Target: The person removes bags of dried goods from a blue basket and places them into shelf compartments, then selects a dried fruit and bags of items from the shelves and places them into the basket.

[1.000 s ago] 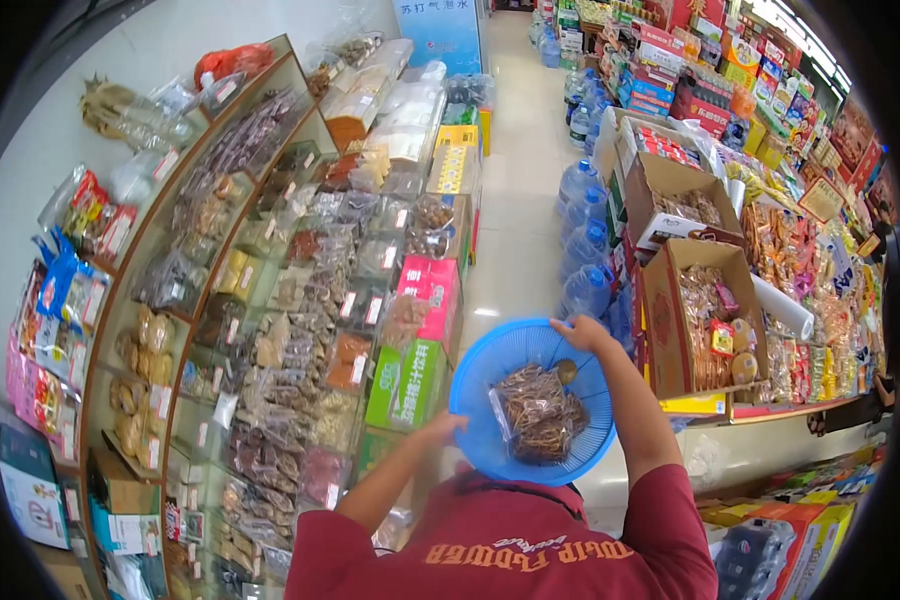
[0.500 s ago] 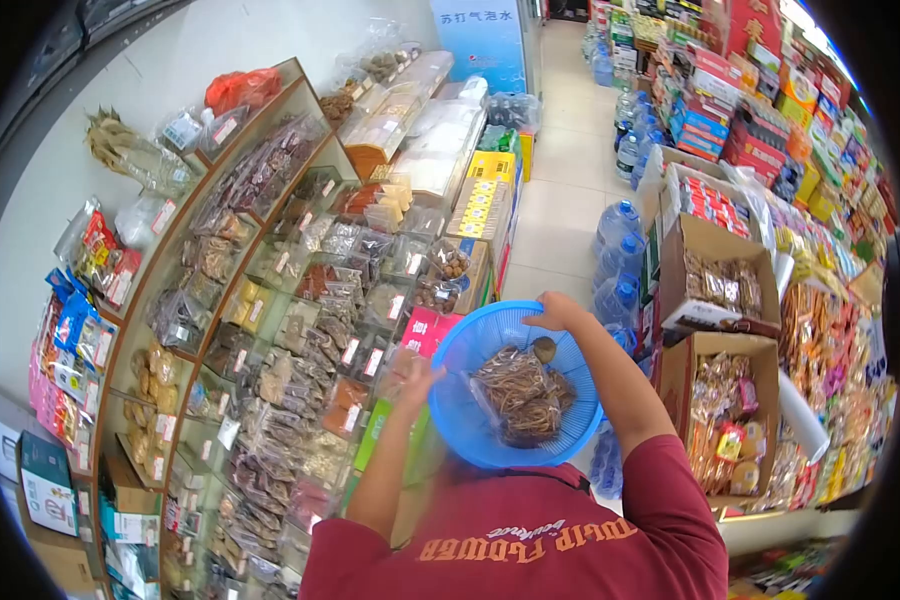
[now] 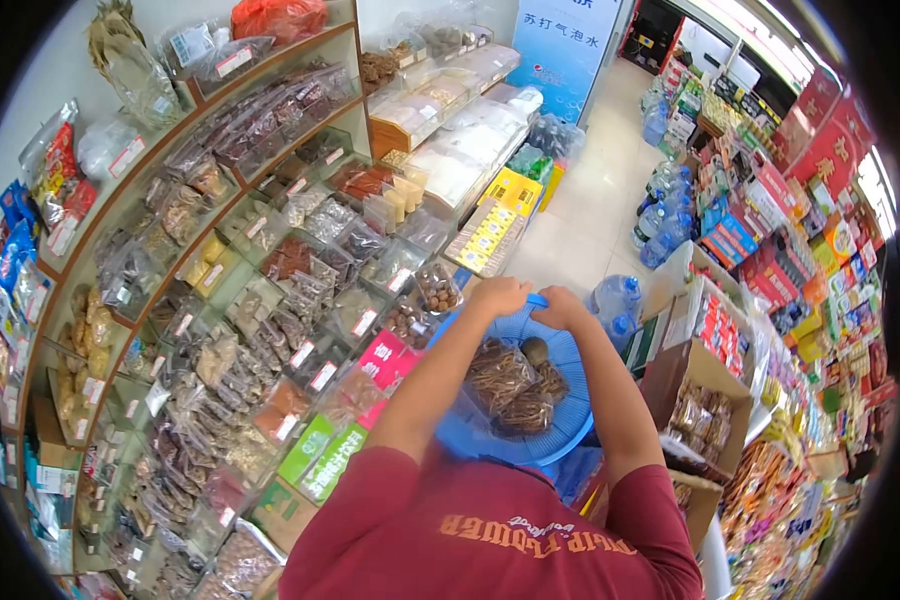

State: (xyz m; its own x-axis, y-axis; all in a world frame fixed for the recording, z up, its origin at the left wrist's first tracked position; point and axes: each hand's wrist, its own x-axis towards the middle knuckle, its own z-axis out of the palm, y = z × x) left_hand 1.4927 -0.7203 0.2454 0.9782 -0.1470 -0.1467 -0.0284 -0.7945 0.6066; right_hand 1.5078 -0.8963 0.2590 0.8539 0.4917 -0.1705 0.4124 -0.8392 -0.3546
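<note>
In front of my maroon shirt, a blue plastic basket [image 3: 567, 425] is tilted up against my body. Inside it lie clear bags of dried brown strands [image 3: 523, 410], which look like dried mushrooms, and a small round brownish item [image 3: 535, 350]. My left hand [image 3: 500, 296] is closed at the far rim, its fingers partly hidden. Right beside it, my right hand [image 3: 562, 309] grips the same rim.
Tiered shelves [image 3: 260, 190] of bagged dried goods with price tags run along my left. Large water bottles [image 3: 618, 300] stand on the aisle floor ahead right. Open cartons [image 3: 705, 410] and piled packaged snacks [image 3: 780, 490] fill the right side.
My left hand has moved from the basket's left side to its far rim, next to my right hand. My view has shifted, showing more of the aisle ahead.
</note>
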